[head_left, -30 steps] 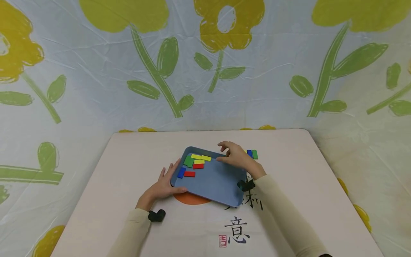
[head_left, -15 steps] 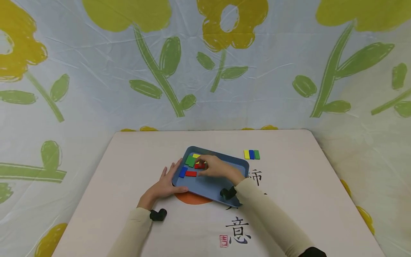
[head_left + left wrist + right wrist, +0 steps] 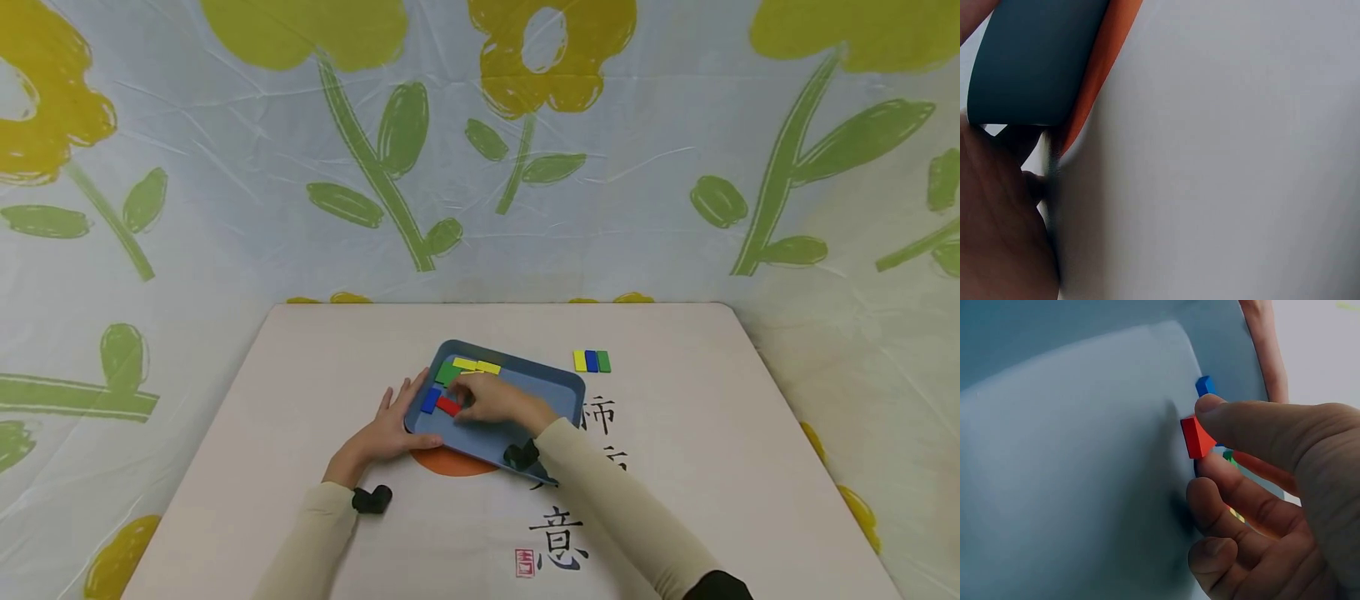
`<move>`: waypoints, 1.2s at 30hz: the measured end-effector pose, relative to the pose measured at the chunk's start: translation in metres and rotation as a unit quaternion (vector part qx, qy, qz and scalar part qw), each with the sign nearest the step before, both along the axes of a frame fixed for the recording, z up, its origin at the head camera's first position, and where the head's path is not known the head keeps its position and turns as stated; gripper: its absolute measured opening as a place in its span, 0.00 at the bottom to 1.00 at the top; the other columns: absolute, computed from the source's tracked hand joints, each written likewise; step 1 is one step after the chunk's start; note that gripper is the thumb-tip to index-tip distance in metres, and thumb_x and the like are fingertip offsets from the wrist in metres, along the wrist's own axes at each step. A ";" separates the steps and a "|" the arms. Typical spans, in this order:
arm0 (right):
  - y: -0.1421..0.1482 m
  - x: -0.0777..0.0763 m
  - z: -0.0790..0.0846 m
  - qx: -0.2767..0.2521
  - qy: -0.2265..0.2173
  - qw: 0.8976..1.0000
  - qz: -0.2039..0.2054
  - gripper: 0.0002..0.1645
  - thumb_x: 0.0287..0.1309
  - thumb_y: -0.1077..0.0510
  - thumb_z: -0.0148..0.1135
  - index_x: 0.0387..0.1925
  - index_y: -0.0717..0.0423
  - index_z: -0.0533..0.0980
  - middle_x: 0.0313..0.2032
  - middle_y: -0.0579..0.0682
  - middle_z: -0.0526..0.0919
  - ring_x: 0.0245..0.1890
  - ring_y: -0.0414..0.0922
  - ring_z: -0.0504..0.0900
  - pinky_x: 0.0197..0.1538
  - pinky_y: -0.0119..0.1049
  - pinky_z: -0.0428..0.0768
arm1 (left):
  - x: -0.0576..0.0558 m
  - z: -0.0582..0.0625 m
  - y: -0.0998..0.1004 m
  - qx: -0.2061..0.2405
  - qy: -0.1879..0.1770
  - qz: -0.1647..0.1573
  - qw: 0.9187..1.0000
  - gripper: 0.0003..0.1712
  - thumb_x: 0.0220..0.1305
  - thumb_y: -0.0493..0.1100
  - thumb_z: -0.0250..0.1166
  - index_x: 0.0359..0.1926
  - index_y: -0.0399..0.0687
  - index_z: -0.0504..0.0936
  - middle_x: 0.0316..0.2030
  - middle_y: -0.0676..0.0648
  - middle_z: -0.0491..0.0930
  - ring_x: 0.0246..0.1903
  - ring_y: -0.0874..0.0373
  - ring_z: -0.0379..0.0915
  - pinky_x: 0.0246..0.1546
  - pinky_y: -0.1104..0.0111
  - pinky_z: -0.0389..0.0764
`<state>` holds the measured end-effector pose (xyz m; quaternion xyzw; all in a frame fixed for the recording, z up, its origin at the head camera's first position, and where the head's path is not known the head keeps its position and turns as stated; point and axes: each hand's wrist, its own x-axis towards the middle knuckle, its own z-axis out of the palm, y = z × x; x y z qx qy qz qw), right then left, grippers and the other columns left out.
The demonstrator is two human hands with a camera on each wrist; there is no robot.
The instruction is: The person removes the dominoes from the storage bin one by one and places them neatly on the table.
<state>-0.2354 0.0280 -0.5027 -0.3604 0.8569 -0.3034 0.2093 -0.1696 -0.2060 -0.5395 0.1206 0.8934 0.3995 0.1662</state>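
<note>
A blue-grey tray (image 3: 536, 375) lies slantwise on the table. My left hand (image 3: 380, 433) rests against its near left corner, the fingers spread fairly straight along the left side and the thumb at the front edge. Inside the tray, my right hand (image 3: 487, 398) pinches a red block (image 3: 1197, 437) between thumb and index finger; the other fingers are bent. Close by on its left is a blue block (image 3: 431, 400). Farther back lie green blocks (image 3: 447, 372) and yellow blocks (image 3: 489, 367), partly hidden by my right hand.
Beyond the tray's right end, a yellow block (image 3: 579, 361), a blue block and a green block lie side by side on the table. The pale table covering bears an orange shape (image 3: 453, 463) and black characters (image 3: 558, 537). A flowered cloth (image 3: 592, 233) hangs behind.
My right hand has come from the tray's far right rim to the left part inside it. The near red block has turned askew in its pinch. My left hand stays put.
</note>
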 end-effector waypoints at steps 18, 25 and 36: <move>-0.010 -0.001 -0.004 0.038 0.005 0.999 0.003 0.29 0.52 0.53 0.72 0.56 0.54 0.75 0.32 0.45 0.77 0.30 0.38 0.73 0.33 0.27 0.73 | -0.002 0.001 0.000 0.004 0.003 -0.001 1.000 0.64 0.48 0.68 0.71 0.75 0.76 0.36 0.77 0.55 0.38 0.76 0.48 0.24 0.71 0.45 0.23; -0.010 0.001 -0.007 0.040 0.001 0.999 0.001 0.28 0.53 0.53 0.72 0.55 0.54 0.76 0.30 0.43 0.75 0.29 0.38 0.73 0.32 0.27 0.73 | 0.001 0.000 0.002 0.005 0.004 -0.004 1.000 0.64 0.49 0.66 0.70 0.76 0.72 0.37 0.77 0.55 0.38 0.76 0.48 0.24 0.71 0.45 0.22; -0.009 0.005 -0.002 0.021 -0.003 1.000 -0.001 0.27 0.51 0.54 0.73 0.53 0.55 0.77 0.33 0.46 0.78 0.32 0.39 0.74 0.35 0.27 0.75 | 0.002 0.001 0.001 0.003 0.003 0.001 1.000 0.64 0.48 0.68 0.70 0.76 0.74 0.37 0.77 0.54 0.38 0.76 0.47 0.24 0.71 0.42 0.25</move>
